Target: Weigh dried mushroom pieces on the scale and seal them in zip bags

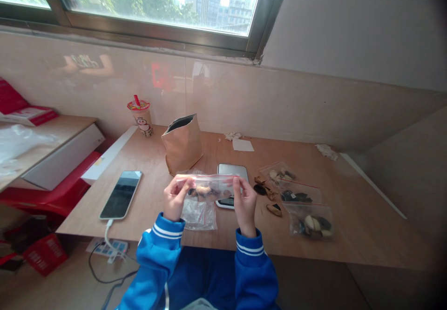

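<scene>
Between my two hands a clear zip bag [209,192] is stretched out by its top edge, with dark and pale dried pieces inside. My left hand [175,199] pinches the left end of the zip, and my right hand [245,203] pinches the right end. Behind the bag, partly covered by it, lies a small digital scale [233,169]. Under my left hand are flat clear zip bags [200,216] on the table. Loose dried brown and black pieces [274,209] lie right of my right hand.
Three filled zip bags [312,226] lie to the right. An open brown paper pouch [183,144] stands behind my hands. A drink cup [141,118] with a straw is at the back left, and a charging phone [122,196] lies at the left. White paper [243,145] is near the wall.
</scene>
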`<state>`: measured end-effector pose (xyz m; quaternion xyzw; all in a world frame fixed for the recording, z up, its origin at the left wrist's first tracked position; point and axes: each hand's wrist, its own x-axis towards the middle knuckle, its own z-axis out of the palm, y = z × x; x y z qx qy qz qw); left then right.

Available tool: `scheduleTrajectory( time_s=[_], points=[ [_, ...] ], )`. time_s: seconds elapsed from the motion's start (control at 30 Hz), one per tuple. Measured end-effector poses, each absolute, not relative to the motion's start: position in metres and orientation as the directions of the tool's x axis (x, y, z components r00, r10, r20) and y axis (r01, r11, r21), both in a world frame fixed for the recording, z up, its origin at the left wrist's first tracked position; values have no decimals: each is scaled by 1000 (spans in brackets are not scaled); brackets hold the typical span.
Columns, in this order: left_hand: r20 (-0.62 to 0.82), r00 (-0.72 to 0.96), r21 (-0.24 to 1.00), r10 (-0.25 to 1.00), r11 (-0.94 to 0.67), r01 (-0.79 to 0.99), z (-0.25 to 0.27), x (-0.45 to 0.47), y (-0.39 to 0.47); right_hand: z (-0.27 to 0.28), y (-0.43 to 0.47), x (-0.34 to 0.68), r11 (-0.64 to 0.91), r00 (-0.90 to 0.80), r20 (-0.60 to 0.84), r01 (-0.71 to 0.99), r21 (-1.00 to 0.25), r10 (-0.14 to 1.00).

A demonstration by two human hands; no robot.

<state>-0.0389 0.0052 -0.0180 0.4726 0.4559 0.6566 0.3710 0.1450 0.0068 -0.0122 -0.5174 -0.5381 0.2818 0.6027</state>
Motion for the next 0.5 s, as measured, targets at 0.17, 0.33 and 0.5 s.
scheduleTrajectory(
  time_s=[0.17, 0.33, 0.5],
  points=[
    [148, -301, 964, 942, -204, -167, -20, -37, 4, -9, 4, 150, 320, 169, 348, 175, -931, 922],
    [150, -347, 967, 926, -211, -146, -20, -42, 1, -8, 3, 151, 301, 115, 327, 200, -932, 938],
    [261, -350, 965, 900, -255, 66, -13, -45, -5, -14, 4, 149, 312, 192, 375, 294, -904, 907]
  ],
)
